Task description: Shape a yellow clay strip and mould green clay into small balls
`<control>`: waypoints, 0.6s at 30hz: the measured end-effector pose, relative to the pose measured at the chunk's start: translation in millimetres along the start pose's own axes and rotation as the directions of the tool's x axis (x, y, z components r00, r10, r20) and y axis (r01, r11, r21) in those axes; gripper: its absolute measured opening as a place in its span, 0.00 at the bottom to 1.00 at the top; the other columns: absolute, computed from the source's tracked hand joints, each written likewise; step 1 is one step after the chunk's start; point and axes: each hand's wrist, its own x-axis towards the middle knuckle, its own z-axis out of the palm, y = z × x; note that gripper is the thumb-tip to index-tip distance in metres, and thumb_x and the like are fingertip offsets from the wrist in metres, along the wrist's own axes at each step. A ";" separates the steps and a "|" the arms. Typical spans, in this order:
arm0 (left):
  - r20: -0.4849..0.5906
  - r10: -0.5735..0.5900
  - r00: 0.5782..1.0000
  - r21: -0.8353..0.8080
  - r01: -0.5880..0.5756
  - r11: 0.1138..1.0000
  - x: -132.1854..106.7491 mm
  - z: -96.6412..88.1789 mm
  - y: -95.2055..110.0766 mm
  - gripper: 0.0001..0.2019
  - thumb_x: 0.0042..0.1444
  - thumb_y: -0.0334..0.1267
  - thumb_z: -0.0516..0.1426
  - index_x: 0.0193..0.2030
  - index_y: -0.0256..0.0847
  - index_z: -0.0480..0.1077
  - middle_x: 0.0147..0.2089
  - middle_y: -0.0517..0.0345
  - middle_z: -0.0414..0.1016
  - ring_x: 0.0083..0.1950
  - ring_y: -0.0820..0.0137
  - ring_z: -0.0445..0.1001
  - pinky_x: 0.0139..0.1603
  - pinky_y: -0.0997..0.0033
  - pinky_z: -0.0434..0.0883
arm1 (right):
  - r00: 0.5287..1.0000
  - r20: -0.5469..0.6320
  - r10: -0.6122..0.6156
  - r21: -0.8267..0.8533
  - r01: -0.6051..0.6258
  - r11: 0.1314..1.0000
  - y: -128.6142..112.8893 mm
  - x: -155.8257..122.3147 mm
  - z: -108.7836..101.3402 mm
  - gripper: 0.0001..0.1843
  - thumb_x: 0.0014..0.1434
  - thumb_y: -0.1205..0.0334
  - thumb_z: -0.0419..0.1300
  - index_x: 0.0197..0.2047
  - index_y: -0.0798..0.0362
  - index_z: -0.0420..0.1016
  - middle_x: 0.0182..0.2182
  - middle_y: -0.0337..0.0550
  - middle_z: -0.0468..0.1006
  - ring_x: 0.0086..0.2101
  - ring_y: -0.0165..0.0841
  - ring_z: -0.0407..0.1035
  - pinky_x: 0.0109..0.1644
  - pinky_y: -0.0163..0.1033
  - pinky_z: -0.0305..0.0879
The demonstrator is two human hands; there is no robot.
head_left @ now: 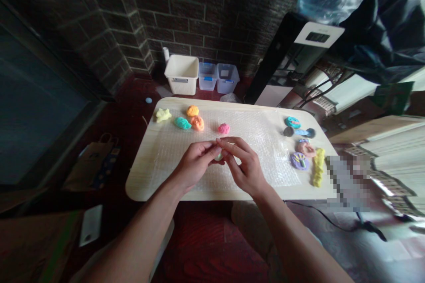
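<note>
My left hand [198,159] and my right hand [243,161] meet above the middle of the table, fingertips touching. Between them is a small pale green lump [218,156] that looks like modelling clay, mostly covered by the fingers. The left thumb and fingers pinch it from the left, while the right fingertips press on it from the other side. Just beyond the hands a pink clay lump [223,128] lies on a sheet of bubble wrap [255,126], which covers the middle of the table.
On the table's left side lie yellow [163,115], teal [182,123] and orange [197,123] clay lumps. At right are a dumbbell-shaped piece [299,132], a purple disc [299,161] and a yellow strip [318,167]. Beyond the table stand a white bin [183,82] and clear boxes [227,83].
</note>
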 end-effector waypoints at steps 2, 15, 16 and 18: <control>-0.005 0.010 1.000 0.001 -0.010 1.000 -0.4 -0.7 0.0 0.10 0.67 0.41 0.64 0.48 0.38 0.83 0.45 0.49 0.83 0.47 0.64 0.79 0.52 0.62 0.75 | 1.000 0.000 -0.001 -0.003 0.001 1.000 0.1 0.3 0.6 0.24 0.73 0.69 0.55 0.67 0.40 0.75 0.56 0.51 0.76 0.52 0.40 0.77 0.50 0.47 0.80; -0.066 0.020 0.998 -0.031 -0.022 0.999 -1.1 3.6 1.5 0.13 0.63 0.38 0.67 0.52 0.37 0.79 0.49 0.49 0.82 0.48 0.65 0.80 0.56 0.60 0.74 | 0.996 -0.008 0.089 0.099 -0.088 0.991 -0.1 0.1 4.8 0.23 0.73 0.65 0.58 0.68 0.43 0.73 0.58 0.51 0.76 0.46 0.37 0.77 0.46 0.45 0.79; -0.046 0.026 0.999 -0.032 -0.027 0.999 -0.4 3.9 1.7 0.13 0.63 0.38 0.66 0.52 0.37 0.79 0.50 0.49 0.82 0.48 0.64 0.80 0.58 0.59 0.73 | 0.995 -0.008 0.095 0.107 -0.093 0.990 1.1 -0.9 5.7 0.24 0.73 0.65 0.58 0.69 0.43 0.71 0.57 0.50 0.76 0.44 0.36 0.77 0.45 0.45 0.79; -0.008 0.040 0.999 -0.033 -0.040 0.999 0.7 4.5 2.6 0.13 0.63 0.37 0.66 0.53 0.37 0.79 0.51 0.48 0.82 0.50 0.63 0.80 0.61 0.57 0.72 | 0.995 -0.021 0.098 0.115 -0.095 0.989 3.1 -2.4 7.0 0.25 0.73 0.65 0.59 0.70 0.42 0.70 0.55 0.49 0.78 0.41 0.35 0.76 0.44 0.46 0.78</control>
